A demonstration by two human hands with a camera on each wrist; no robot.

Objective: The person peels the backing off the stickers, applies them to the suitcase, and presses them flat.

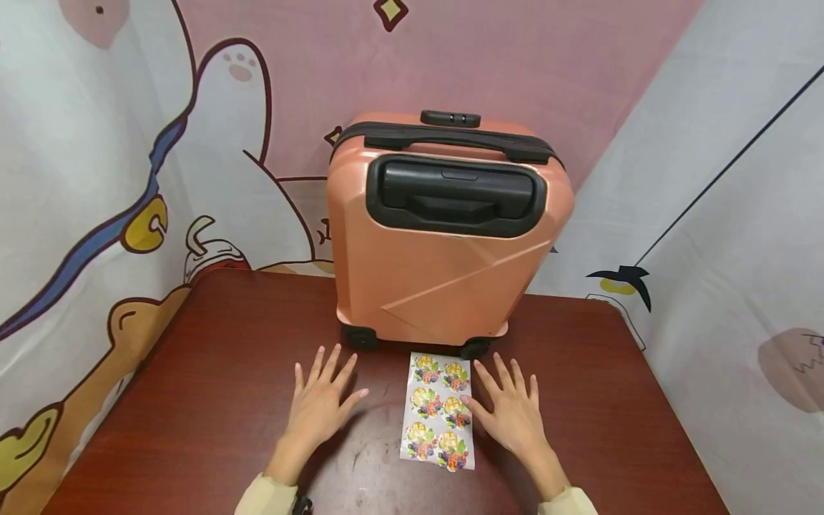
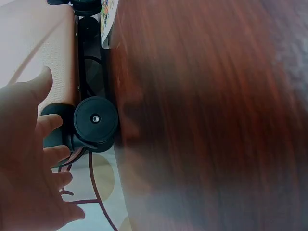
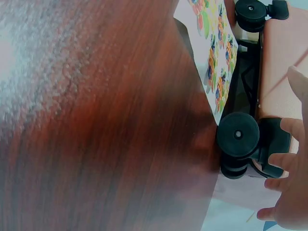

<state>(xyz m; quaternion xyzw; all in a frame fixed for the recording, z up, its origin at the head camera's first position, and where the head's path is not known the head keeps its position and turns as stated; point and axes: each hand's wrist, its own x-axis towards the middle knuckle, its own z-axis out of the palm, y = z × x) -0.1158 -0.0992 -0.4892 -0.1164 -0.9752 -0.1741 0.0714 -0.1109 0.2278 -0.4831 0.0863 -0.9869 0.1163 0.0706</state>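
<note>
A sheet of fruit stickers (image 1: 440, 411) lies on the table in front of an upright orange suitcase (image 1: 438, 279). Left of the sheet, my left hand (image 1: 320, 400) is held with its fingers spread, holding nothing. My right hand (image 1: 511, 415) has its fingers spread at the sheet's right side, its thumb tip overlapping the sheet's edge in the head view. Both hands point toward the suitcase's base. In the left wrist view a black wheel (image 2: 96, 119) shows beyond the left fingers; another black wheel (image 3: 237, 134) is near the right fingers in the right wrist view.
The suitcase stands on a dark red-brown wooden table (image 1: 244, 372), its black telescopic handle (image 1: 457, 189) recessed near the top. Behind and beside the table hangs a cartoon-printed cloth (image 1: 502, 57). The table's right edge runs down past the right hand.
</note>
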